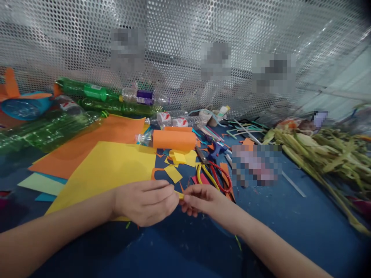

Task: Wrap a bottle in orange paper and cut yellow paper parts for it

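Observation:
Between my two hands is a small piece of yellow paper [181, 196], mostly hidden by the fingers. My left hand [147, 202] is closed on its left end, palm turned away from me. Thumb and fingers of my right hand [204, 199] pinch the other end. Just beyond lie yellow paper scraps [174, 173] and scissors [214, 173] with red and yellow handles. Farther back, a clear bottle wrapped in orange paper [174, 139] rests on its side. A large yellow sheet [116, 166] spreads under and behind my left hand.
Green plastic bottles [55, 129] lie at the left over an orange sheet [87, 143]. Clear bottles [171, 117] lie behind the wrapped one. Dried husks [324, 150] are piled at the right of the blue table [269, 220]. A perforated silver panel [179, 42] stands behind.

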`<state>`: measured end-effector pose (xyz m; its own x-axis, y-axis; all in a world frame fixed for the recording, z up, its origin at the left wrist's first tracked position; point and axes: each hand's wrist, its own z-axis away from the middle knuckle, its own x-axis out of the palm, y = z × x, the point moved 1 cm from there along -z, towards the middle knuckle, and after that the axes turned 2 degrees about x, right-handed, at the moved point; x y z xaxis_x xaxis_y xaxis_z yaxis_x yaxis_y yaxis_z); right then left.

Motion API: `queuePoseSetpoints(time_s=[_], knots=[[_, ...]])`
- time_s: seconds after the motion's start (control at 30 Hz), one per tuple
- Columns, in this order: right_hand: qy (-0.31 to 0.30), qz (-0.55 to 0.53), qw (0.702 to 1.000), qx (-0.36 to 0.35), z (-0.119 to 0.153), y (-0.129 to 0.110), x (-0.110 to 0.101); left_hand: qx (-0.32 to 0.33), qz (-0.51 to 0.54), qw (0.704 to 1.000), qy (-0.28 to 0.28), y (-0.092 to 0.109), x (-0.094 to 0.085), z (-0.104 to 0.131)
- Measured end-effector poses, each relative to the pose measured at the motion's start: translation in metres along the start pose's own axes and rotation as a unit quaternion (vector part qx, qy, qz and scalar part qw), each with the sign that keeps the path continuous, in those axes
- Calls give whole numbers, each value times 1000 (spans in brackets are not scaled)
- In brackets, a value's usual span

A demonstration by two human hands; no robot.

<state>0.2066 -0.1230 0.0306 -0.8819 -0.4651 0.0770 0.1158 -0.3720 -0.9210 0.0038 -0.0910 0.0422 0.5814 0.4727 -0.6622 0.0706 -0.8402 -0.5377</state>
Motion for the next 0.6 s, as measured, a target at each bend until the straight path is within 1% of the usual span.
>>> queuePoseSetpoints(time_s=[0.13, 0.23, 0.27, 0.3, 0.33, 0.37, 0.4, 0.43, 0.47, 0.5, 0.53, 0.57, 0.6], knots=[[14, 22, 999, -23, -2, 4, 0, 0, 10, 1000, -9, 2, 2, 2], [52, 55, 996, -50, -3, 4, 0, -37, 35, 998, -22, 2, 3, 2], [68, 67, 994, -59, -3, 3, 0, -69, 53, 996, -25, 2, 4, 0], [84, 77, 991, -68, -2, 2, 1, -119, 80, 989, -28, 1, 5, -1], [100, 86, 988, -77, -1, 1, 1, -191, 113, 975, -21, 1, 7, -3], [115, 91, 985, -86, 0, 0, 2, -284, 152, 947, -7, 0, 8, -5], [128, 93, 983, -95, 0, 0, 2, -385, 199, 901, 7, 0, 10, -6], [141, 92, 980, -102, 1, 0, 3, -479, 255, 840, 23, 0, 13, -7], [151, 88, 979, -108, 1, 0, 3, -548, 323, 771, 30, 1, 16, -8], [159, 83, 977, -111, 1, 0, 4, -595, 392, 701, 34, 2, 19, -9], [164, 76, 977, -112, 1, 1, 4, -618, 456, 639, 36, 4, 22, -9], [165, 70, 977, -111, 1, 2, 4, -626, 511, 588, 40, 7, 24, -10], [164, 65, 978, -108, 0, 2, 4, -628, 551, 548, 46, 8, 26, -10]])
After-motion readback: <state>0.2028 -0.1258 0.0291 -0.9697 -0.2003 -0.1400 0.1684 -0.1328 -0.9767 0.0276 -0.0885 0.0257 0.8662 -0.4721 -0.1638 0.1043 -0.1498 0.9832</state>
